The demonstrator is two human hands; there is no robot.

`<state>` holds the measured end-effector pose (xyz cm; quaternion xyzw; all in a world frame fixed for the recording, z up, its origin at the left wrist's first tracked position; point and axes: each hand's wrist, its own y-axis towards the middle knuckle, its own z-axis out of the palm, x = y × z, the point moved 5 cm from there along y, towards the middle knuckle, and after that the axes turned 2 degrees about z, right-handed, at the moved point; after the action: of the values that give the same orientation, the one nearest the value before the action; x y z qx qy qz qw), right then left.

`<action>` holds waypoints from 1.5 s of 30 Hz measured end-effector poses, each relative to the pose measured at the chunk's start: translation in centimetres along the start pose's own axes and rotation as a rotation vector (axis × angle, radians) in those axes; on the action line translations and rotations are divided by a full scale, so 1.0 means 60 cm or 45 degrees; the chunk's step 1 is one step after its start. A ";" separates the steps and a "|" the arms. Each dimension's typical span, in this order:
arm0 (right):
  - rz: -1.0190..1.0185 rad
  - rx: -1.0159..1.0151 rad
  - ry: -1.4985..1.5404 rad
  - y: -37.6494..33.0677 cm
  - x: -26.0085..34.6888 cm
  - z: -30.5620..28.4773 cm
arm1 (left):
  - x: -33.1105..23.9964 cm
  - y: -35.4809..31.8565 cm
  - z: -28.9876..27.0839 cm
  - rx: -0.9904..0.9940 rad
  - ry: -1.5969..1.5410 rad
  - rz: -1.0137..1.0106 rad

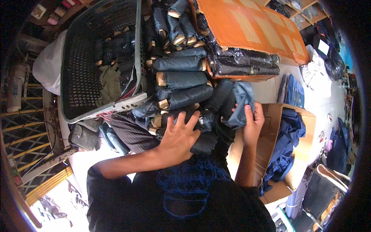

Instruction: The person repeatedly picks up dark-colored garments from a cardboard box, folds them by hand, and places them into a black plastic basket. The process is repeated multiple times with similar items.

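Observation:
My right hand point(253, 120) pinches a blue-grey piece of cloth point(244, 101), raised in a fold between thumb and fingers. My left hand point(179, 135) lies palm down with fingers spread over dark cloth; it grips nothing that I can see. Just beyond it are rolled dark blue garments point(189, 79), stacked in rows, with tan pieces showing at their ends. Black ribbed fabric point(210, 143) lies between my hands, against my lap. What sits directly under my left palm is hidden.
At the left stands a dark plastic basket point(83, 77) holding dark rolls and an olive cloth point(110, 83). An orange taped carton point(251, 29) with plastic-wrapped packs point(247, 63) is at the back. To my right, an open cardboard box point(268, 143) contains dark blue cloth point(284, 147).

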<state>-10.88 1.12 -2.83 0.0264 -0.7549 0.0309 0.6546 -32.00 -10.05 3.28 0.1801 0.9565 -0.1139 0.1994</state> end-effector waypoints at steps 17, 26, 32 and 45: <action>0.012 0.230 -0.030 0.032 0.040 0.080 | 0.091 -0.020 0.043 -0.750 -0.586 -0.423; 0.125 0.460 0.646 -0.002 0.091 0.202 | 0.098 0.008 0.035 -0.841 -1.669 -0.476; 0.258 0.398 0.691 0.013 0.044 0.174 | 0.117 -0.014 0.027 -1.095 -1.723 -0.470; -0.087 0.863 -0.117 -0.039 0.028 0.214 | 0.151 -0.027 0.041 -1.073 -2.016 -0.533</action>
<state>-23.58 -2.25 -2.95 0.2692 -0.7289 0.2569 0.5747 -39.55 -9.53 -2.50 -0.2149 0.5163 0.1203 0.8203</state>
